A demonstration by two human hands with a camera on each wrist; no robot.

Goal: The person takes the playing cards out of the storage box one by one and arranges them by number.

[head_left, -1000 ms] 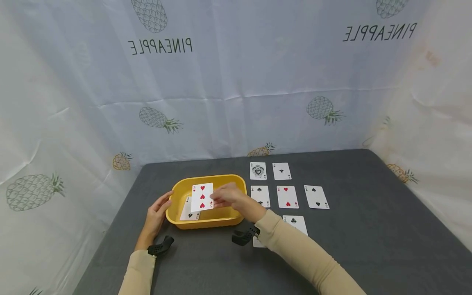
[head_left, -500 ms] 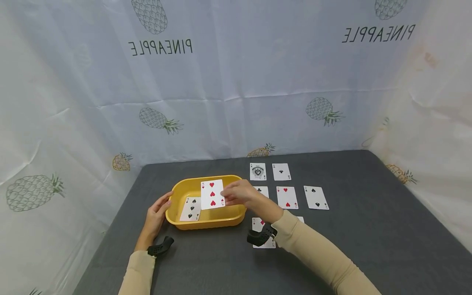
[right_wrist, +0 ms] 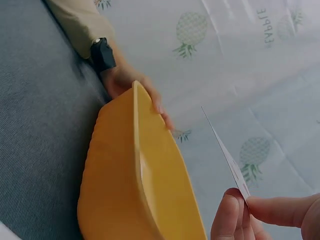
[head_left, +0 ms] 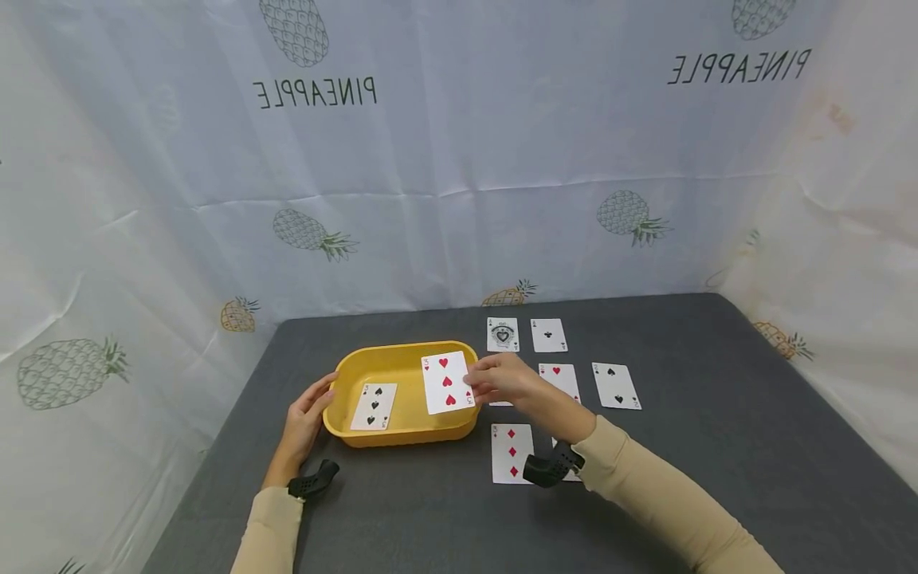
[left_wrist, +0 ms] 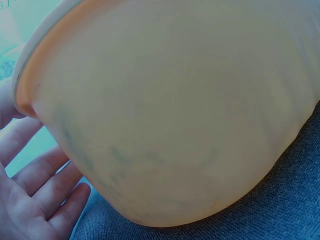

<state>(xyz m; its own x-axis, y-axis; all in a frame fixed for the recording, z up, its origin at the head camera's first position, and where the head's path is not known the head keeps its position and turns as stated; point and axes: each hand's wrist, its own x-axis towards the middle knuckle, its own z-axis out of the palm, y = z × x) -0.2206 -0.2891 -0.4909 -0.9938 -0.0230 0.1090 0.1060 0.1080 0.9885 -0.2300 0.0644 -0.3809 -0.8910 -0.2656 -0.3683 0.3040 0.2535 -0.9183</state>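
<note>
My right hand [head_left: 502, 379] pinches a playing card [head_left: 448, 383], the three of hearts, by its right edge. Held in the air over the right end of a yellow plastic bin [head_left: 412, 436], the card shows edge-on between thumb and fingers in the right wrist view. My left hand [head_left: 304, 418] holds the bin's left end; in the left wrist view, fingertips meet the rim and the other fingers [left_wrist: 57, 187] lie along the outer wall. A three of spades [head_left: 374, 406] lies face up inside the bin.
Right of the bin, face-up cards lie in rows on the dark table: two aces, including the ace of clubs [head_left: 548, 336]; twos, including the two of spades [head_left: 617, 387]; and the three of diamonds [head_left: 512, 453]. My right arm partly covers others. A pineapple-print curtain [head_left: 445, 159] surrounds the table.
My right hand has moved right with the three of hearts, uncovering the three of spades in the bin and the three of diamonds on the table. My left hand stays at the bin.
</note>
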